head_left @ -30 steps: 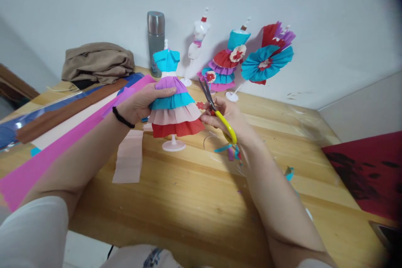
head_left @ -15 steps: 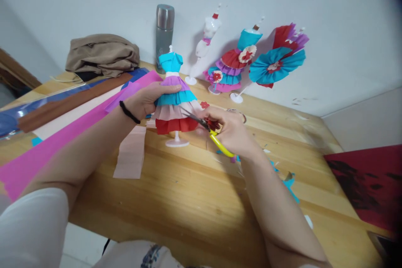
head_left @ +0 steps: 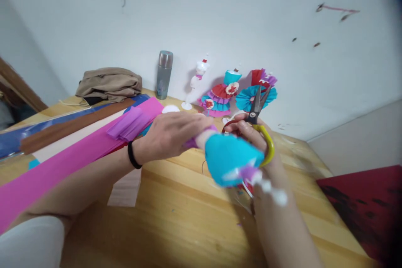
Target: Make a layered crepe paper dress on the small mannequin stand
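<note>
My left hand (head_left: 172,134), with a black band at the wrist, is wrapped round the small dress form (head_left: 232,159). It is tipped over, its blue paper bodice and white bead neck pointing toward me and to the right, blurred by motion. Most of its ruffled skirt is hidden behind my hand. In my right hand (head_left: 251,132) are yellow-handled scissors (head_left: 256,106), blades upward and slightly apart, beside the bodice. Some fingers of that hand are hidden by the dress form.
Several other dress forms (head_left: 232,92) stand by the wall next to a grey flask (head_left: 164,75). Brown cloth (head_left: 109,84) and crepe paper strips (head_left: 78,150) lie at left. A pale pink paper piece (head_left: 124,188) lies on the wooden table (head_left: 157,230).
The dress form has gone from upright to tipped toward me and rightward. My scissors have left its skirt and now point upward. The view has tilted up.
</note>
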Available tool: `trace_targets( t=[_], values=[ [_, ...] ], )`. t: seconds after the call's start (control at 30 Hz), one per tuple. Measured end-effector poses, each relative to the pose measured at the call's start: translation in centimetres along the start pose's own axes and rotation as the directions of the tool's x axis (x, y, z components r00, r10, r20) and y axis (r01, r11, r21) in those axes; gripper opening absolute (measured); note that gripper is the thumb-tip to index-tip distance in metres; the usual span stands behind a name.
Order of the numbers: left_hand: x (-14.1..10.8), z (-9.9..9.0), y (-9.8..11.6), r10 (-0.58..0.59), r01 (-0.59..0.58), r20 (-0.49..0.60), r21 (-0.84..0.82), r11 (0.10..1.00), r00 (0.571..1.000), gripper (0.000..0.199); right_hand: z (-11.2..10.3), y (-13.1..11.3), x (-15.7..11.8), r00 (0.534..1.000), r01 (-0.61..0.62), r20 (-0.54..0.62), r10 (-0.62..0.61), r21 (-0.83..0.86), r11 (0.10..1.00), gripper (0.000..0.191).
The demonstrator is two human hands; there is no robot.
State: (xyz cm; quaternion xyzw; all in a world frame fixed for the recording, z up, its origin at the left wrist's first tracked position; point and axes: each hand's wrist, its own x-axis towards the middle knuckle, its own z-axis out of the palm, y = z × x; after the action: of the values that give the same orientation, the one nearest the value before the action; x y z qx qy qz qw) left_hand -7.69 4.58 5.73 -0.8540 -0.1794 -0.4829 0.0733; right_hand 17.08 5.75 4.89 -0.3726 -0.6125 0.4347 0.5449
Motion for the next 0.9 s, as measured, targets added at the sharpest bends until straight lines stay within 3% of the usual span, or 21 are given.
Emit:
trace_targets(
  t=[0.03,0.1,0.17,0.23,0.37,0.47,0.63,0.77,0.9],
  values=[
    [-0.2,0.2,0.3,0.161,-0.162,0.022,0.131,0.978,0.987,0.024,-0.3,0.0,0.1,0.999,-0.025,-0.024,0.026,0.022,0.999,0.033],
    [-0.8,0.8,1.0,0.352,-0.360,0.087,0.334,0.871,0.932,0.019,-0.5,0.3,0.3,0.995,-0.073,-0.066,0.078,0.069,0.995,0.038],
    [-1.3,1.5,1.8,0.419,-0.430,0.122,0.421,0.799,0.900,0.016,-0.5,0.8,0.4,0.992,-0.112,-0.053,0.115,0.068,0.991,0.042],
    [-2.0,2.3,2.5,0.446,-0.453,0.118,0.410,0.792,0.887,0.019,-0.4,1.4,0.5,0.989,-0.145,-0.031,0.146,0.049,0.988,0.043],
    [-4.3,3.9,3.2,0.442,-0.442,0.081,0.343,0.829,0.893,0.021,0.0,2.5,0.6,0.976,-0.219,-0.015,0.219,0.004,0.976,0.048],
    [-6.3,4.8,3.1,0.412,-0.429,0.124,0.313,0.847,0.903,0.018,0.1,3.0,0.5,0.956,-0.291,0.009,0.292,-0.042,0.956,0.049],
    [-8.2,5.4,2.9,0.375,-0.438,0.257,0.268,0.858,0.891,0.018,0.3,3.3,0.2,0.930,-0.341,0.082,0.358,-0.174,0.924,0.037],
    [-7.9,5.0,2.8,0.314,-0.431,0.407,0.237,0.871,0.858,0.019,0.4,3.5,0.4,0.915,-0.377,0.073,0.396,-0.186,0.907,0.039],
    [-7.3,4.1,3.3,0.198,-0.339,0.548,0.168,0.926,0.813,0.022,0.3,3.7,0.6,0.918,-0.374,0.067,0.392,-0.190,0.908,0.041]
  ],
)
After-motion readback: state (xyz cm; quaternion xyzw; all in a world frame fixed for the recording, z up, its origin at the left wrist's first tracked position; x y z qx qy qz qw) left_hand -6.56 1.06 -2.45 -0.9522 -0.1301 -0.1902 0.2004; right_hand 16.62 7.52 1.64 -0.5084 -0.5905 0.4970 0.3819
